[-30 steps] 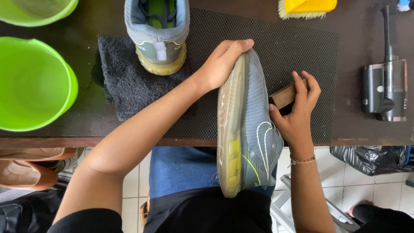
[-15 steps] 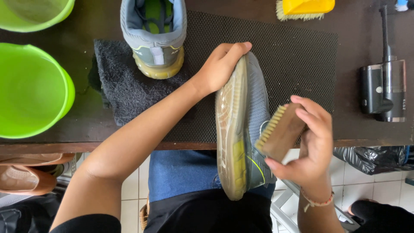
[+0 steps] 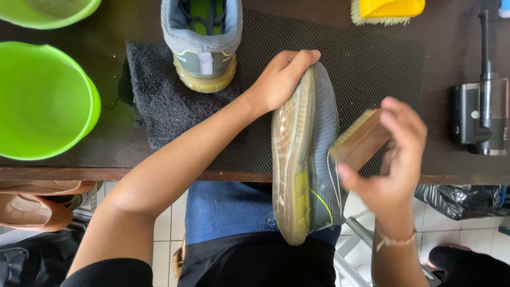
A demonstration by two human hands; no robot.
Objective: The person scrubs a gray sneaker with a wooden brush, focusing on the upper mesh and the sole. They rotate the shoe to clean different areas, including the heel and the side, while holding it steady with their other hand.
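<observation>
My left hand [image 3: 280,79] grips the toe end of a grey sneaker [image 3: 305,159] that is turned on its side, its yellowish sole facing left. The shoe's heel rests against my lap. My right hand [image 3: 396,159] holds a wooden brush [image 3: 360,139] with its bristles pressed against the shoe's grey side. The second grey sneaker [image 3: 203,40] stands upright on a dark towel [image 3: 159,101] at the back of the table.
A black mesh mat [image 3: 366,69] covers the dark table. Two green basins [image 3: 45,103] sit at the left. A yellow brush [image 3: 387,9] lies at the far edge. A black handheld device [image 3: 481,114] rests at the right. Brown shoes [image 3: 32,204] lie below left.
My right hand lifted the brush off the shoe's side, turned it over, then brought it back against the upper further up. The left hand stayed on the toe.
</observation>
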